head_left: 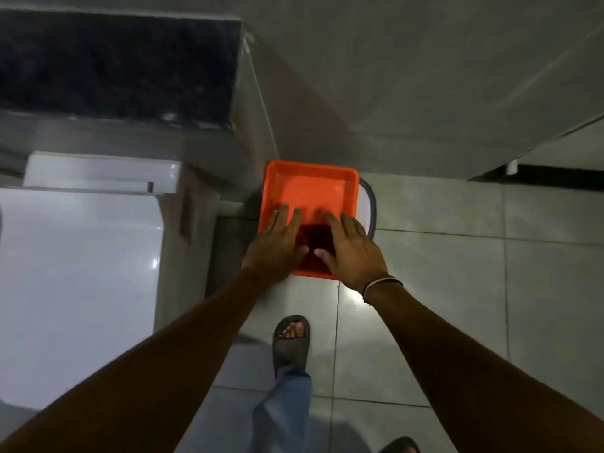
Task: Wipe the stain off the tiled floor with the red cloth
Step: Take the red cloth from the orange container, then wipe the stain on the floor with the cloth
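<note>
Grey tiled floor, dim light, dark grout lines; no stain is showing on the visible tiles.

Left hand: fingers spread, reaching down into the near half of the basin, thumb lying at the edge of the cloth. Whether it is gripping cannot be told.

Right hand: fingers spread likewise, thumb beside the cloth's near edge; a thin cord bracelet is sitting at the wrist.

Dark red cloth: lying bunched in the basin between the two hands, partly covered by them.

Square orange plastic basin: standing on the floor against the corner of a grey wall; whether it is holding water cannot be told.

Dark rubber slide sandal: planted on the tiles just behind the basin.

White glossy appliance: standing to the left, under a dark speckled stone worktop.

Step in hand, by judgement: the cloth is being fetched, perhaps wetted; wiping is not yet begun. Next move is calling for closing both hands on the cloth, lifting it, probably wringing it, then locating the stain.
</note>
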`<move>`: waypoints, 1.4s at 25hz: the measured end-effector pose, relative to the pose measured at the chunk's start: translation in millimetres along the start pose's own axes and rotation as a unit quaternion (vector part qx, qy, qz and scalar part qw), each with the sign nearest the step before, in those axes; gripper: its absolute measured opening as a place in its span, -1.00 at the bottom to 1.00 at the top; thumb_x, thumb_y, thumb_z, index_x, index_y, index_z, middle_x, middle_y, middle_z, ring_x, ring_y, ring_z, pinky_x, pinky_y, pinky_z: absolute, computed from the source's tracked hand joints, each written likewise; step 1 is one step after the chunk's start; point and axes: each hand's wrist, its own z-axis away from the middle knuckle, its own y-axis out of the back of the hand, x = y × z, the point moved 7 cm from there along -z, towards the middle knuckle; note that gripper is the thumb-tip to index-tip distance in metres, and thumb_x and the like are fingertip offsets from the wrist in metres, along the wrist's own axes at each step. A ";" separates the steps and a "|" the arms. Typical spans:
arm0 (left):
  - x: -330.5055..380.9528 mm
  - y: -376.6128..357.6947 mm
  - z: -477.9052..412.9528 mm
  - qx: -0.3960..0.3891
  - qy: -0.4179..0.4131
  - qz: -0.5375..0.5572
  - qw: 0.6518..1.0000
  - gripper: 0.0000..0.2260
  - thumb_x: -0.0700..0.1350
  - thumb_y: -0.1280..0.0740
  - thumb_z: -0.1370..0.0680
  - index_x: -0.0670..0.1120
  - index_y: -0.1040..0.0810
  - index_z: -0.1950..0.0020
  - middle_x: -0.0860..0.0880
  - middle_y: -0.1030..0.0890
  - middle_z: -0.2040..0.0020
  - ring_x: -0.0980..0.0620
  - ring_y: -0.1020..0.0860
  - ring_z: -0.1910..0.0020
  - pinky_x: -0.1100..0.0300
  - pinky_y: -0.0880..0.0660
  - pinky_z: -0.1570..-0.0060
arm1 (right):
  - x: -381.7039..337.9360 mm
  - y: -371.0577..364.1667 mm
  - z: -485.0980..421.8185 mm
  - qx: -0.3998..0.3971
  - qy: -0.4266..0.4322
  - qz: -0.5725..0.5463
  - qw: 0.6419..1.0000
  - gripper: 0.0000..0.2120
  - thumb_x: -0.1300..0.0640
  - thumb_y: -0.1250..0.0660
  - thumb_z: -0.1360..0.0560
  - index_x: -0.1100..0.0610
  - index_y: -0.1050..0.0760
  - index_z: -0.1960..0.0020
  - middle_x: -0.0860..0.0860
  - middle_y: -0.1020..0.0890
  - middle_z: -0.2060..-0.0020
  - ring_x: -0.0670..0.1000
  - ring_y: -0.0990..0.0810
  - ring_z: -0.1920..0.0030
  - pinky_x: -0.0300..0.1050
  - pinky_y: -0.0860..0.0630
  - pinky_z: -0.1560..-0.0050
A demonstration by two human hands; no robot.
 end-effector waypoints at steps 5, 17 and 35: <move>-47.1 -81.5 -50.0 -0.077 0.060 -0.065 0.993 -0.26 0.07 -0.32 -0.60 -0.06 -0.03 -0.67 -0.21 -0.13 -0.67 -0.30 -0.13 -0.65 -0.31 -0.34 -0.50 | 14.1 -85.0 -69.6 -0.071 -0.038 0.007 0.997 -0.27 0.02 -0.34 -0.69 -0.02 -0.06 -0.75 0.21 -0.21 -0.69 0.44 -0.46 -0.52 0.38 -0.55 -0.43; -24.5 -42.1 -13.3 -0.001 0.160 0.281 0.946 -0.58 -0.26 -0.47 -0.49 -0.19 -0.57 -0.36 -0.23 -0.66 -0.28 -0.24 -0.60 -0.29 -0.07 -0.50 -0.38 | 45.7 -46.1 2.9 0.126 -0.139 -0.372 0.909 -0.40 0.30 -0.59 -0.48 0.06 -0.49 -0.46 0.06 -0.63 -0.27 0.14 -0.62 -0.30 0.07 -0.61 -0.39; 131.1 -386.3 219.9 -0.177 0.272 0.348 0.879 -0.69 -0.23 -0.40 -0.57 -0.13 -0.56 -0.32 -0.19 -0.65 -0.26 -0.21 -0.64 -0.20 -0.16 -0.58 -0.30 | 268.3 -335.3 330.6 0.115 -0.385 -0.586 0.704 -0.52 0.33 -0.57 -0.53 0.19 -0.52 -0.40 0.22 -0.65 -0.32 0.30 -0.67 -0.30 0.32 -0.67 -0.31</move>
